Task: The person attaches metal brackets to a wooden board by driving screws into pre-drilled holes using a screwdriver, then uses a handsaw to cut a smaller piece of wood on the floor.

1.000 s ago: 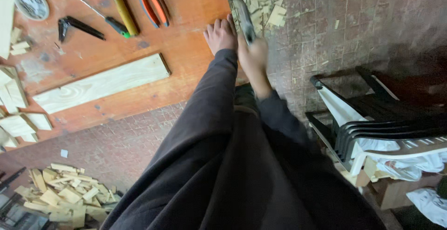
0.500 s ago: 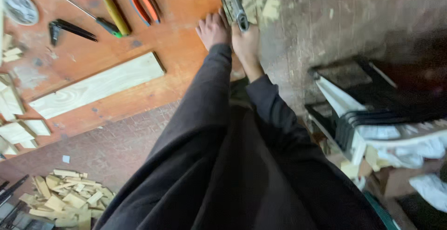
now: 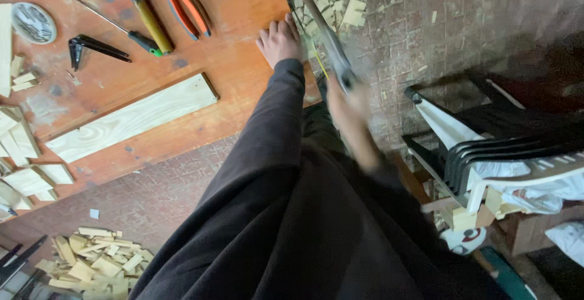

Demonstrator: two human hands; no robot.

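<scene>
A rough brick-paved floor point(image 3: 462, 26) fills the right and lower part of the view, dim and shadowed toward the right edge. Over it, upper left, lies a large orange-brown wooden work board point(image 3: 231, 8), scuffed and stained. A stack of dark and white plastic chairs point(image 3: 486, 148) stands at the right, cut off by the frame edge. The person's dark sleeves and clothing fill the lower middle and hide the floor below them.

On the board lies a long pale pine plank point(image 3: 134, 117), flat and slanted. Pale offcut blocks point(image 3: 24, 148) crowd the board's left edge, partly cut off. A loose heap of small wood scraps point(image 3: 97, 263) lies on the floor at lower left, and more pale chips point(image 3: 331, 2) lie scattered on the bricks just past the board's right edge.

The left hand point(image 3: 280, 38) presses flat on the board's right edge, fingers spread open. The right hand point(image 3: 353, 108) is blurred; it looks closed around the handle of a long grey handsaw point(image 3: 319, 29), whose blade runs upward along the board's edge, just beside the left hand.

Near the top lie orange-handled pliers point(image 3: 185, 5), a yellow-handled tool point(image 3: 146, 23), black snips point(image 3: 91, 48) and a round metal disc point(image 3: 33, 23). A yellow object at the top is cut off.
</scene>
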